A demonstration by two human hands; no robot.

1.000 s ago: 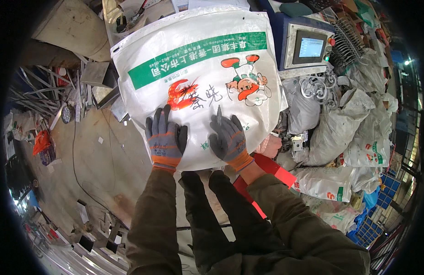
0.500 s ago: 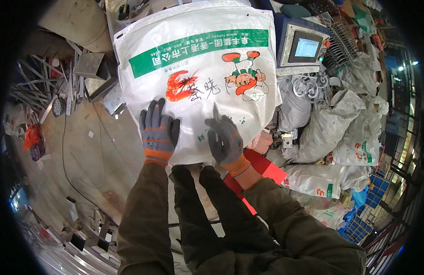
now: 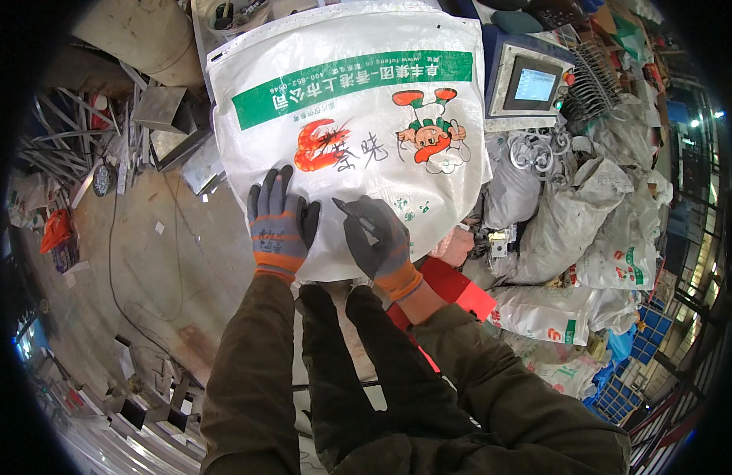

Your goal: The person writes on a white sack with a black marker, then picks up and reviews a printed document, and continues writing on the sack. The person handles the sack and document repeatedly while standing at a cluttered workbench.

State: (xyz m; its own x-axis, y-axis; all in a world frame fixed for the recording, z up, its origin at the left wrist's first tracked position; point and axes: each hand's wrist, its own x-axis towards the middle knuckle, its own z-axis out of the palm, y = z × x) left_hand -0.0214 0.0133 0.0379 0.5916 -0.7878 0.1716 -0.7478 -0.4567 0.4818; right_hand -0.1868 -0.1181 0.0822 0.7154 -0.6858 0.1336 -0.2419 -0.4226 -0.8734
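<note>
A large white woven plastic sack (image 3: pixel 358 87) lies spread in front of me, printed with a green band, a red shrimp and a cartoon figure. Dark handwritten strokes run across its middle. My left hand (image 3: pixel 279 226), in a grey and orange glove, rests flat on the sack's lower left with the fingers stretched. My right hand (image 3: pixel 379 237), gloved alike, is closed around a marker pen (image 3: pixel 341 207). The pen's dark tip points up and left, close over bare white sack. Part of its barrel is hidden by the fingers.
A control box with a lit screen (image 3: pixel 534 85) stands right of the sack. Filled sacks (image 3: pixel 576 214) and a red sheet (image 3: pixel 457 289) lie at the right. Metal strips (image 3: pixel 73 138) and a bent metal box (image 3: pixel 161 111) are at the left; a cable (image 3: pixel 112 261) crosses the floor.
My right hand has moved slightly left, and the pen has turned from pointing upward to pointing up-left. Green marks it partly covered now show more. My left hand stays flat on the sack.
</note>
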